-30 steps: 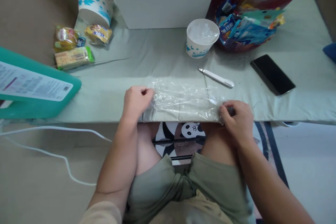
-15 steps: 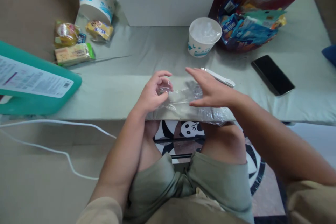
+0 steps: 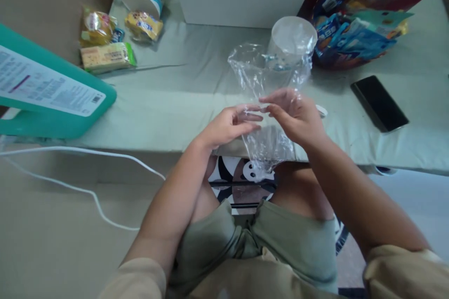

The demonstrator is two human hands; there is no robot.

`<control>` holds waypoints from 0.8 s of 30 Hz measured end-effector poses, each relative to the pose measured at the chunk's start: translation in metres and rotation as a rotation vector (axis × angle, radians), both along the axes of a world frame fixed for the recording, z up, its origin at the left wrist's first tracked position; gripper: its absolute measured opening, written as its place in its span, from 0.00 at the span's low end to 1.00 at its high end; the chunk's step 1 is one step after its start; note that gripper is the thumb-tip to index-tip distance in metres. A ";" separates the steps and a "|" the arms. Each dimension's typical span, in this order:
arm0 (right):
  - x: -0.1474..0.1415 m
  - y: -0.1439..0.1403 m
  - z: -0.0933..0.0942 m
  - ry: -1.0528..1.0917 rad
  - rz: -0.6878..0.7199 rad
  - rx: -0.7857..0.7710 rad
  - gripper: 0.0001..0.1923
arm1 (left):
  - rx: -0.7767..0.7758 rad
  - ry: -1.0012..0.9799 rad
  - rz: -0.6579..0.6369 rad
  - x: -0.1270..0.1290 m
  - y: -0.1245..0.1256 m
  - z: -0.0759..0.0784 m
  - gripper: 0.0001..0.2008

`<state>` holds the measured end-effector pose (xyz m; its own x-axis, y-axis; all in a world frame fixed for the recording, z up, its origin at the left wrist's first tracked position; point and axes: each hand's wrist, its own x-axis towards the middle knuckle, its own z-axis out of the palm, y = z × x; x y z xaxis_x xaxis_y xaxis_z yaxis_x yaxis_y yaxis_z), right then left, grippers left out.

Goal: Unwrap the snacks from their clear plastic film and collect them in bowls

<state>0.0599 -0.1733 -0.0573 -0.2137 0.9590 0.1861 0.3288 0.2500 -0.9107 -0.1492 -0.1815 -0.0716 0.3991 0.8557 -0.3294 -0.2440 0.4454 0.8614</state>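
Pinched in the right hand [image 3: 301, 119], film [image 3: 268, 145] was gathered midway; the left hand [image 3: 228, 124] had an unclear hold.
Both ends flared, ungathered; the cup [image 3: 293, 32] stood at one o'clock.

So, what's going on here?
Someone seated at a table is handling crumpled clear plastic. The left grip and right grip are near its middle; how firmly each holds it is unclear. Its upper part overlaps a white cup in view, and its lower end reaches past the table edge. A phone lies to the right.
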 end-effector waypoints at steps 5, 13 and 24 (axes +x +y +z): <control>0.018 -0.020 -0.017 0.041 0.043 0.268 0.07 | 0.088 0.100 0.001 0.009 0.007 -0.009 0.10; 0.042 -0.050 -0.028 -0.321 0.224 0.352 0.19 | 0.113 0.077 0.113 0.000 0.022 -0.011 0.14; 0.023 -0.014 -0.021 -0.036 -0.017 -0.077 0.27 | 0.328 0.102 0.140 -0.001 0.015 -0.016 0.14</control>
<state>0.0825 -0.1870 -0.0783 -0.2025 0.9737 0.1043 0.3651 0.1739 -0.9146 -0.1507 -0.1660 -0.0874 0.2502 0.9663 -0.0601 -0.1888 0.1095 0.9759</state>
